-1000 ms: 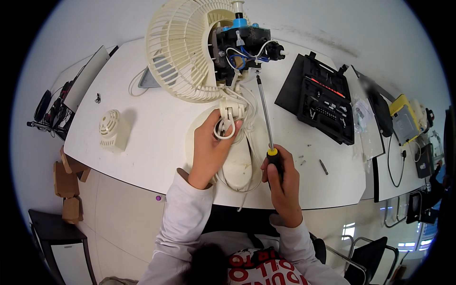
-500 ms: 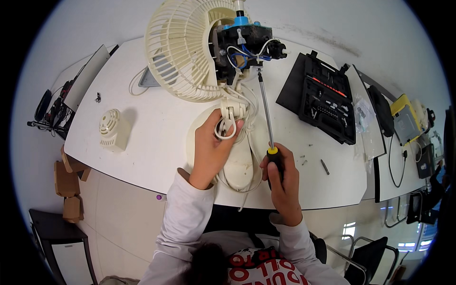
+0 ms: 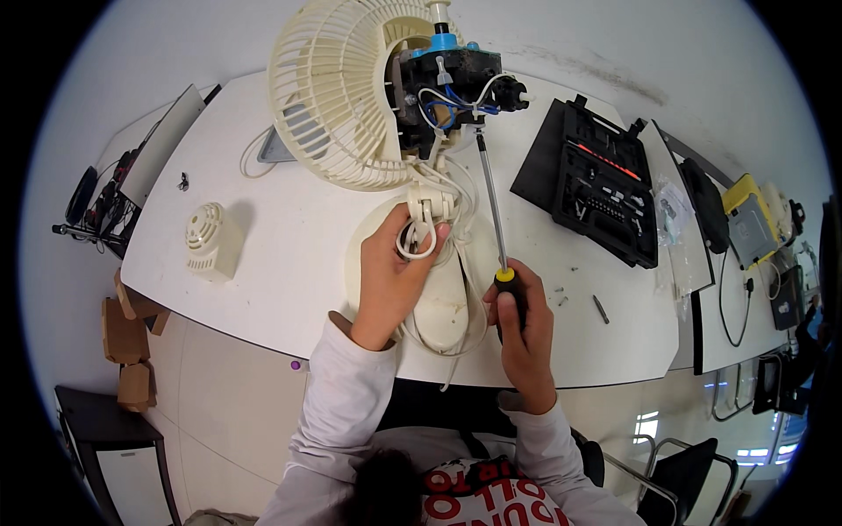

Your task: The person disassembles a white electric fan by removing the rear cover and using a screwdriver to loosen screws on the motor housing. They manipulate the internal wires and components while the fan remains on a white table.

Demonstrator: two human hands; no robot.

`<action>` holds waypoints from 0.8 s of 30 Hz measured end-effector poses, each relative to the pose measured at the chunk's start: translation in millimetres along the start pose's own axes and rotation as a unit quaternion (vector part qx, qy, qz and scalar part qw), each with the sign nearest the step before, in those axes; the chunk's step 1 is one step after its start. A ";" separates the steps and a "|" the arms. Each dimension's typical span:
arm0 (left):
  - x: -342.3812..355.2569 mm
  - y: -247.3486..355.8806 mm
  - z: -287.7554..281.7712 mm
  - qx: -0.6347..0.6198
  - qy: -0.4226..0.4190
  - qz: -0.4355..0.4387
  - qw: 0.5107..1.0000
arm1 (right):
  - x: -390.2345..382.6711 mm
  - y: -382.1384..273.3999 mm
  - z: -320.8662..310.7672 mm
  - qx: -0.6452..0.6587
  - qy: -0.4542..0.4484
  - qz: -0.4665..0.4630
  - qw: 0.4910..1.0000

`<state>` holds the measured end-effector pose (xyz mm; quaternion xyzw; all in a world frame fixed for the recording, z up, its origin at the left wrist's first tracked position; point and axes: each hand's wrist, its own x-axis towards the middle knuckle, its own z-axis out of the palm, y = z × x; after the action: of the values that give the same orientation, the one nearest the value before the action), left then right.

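I have the left hand point(image 3: 390, 272) at the fan point(image 3: 381, 96), its forearm rising from the near edge of the counter point(image 3: 289, 254) and slanting right. Back of the hand faces up; the grip is closed about the neck point(image 3: 431, 200), thumb lying by a loop of cord point(image 3: 427, 245). The hidden fingers I cannot resolve.

I have the right hand point(image 3: 524, 333) above the counter's near edge, wrist bent slightly left. Its grip is wrapped around the handle of the screwdriver point(image 3: 493, 206), thumb laid along it. The shaft points up toward the far edge, tip at the underside of the motor point(image 3: 456, 74); contact I cannot confirm.

Fan position: base point(image 3: 441, 316) mid-counter by the near edge, grille and motor toward the far edge. A cover point(image 3: 215, 244) stands near the left edge. An open tool case point(image 3: 605, 193) lies near the right edge; screws point(image 3: 563, 301) and a bit point(image 3: 600, 309) lie toward the near right corner.
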<state>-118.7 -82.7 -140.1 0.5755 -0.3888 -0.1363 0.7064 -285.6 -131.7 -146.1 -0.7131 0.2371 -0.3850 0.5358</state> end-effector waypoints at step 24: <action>-0.2 -3.0 0.0 -0.016 0.002 0.000 1.000 | 12.7 10.2 10.7 -0.067 0.138 -0.008 0.988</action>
<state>-118.1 -83.4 -142.9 0.5643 -0.3849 -0.1418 0.7165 -268.7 -138.3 -153.4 -0.6896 0.3279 -0.4672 0.4457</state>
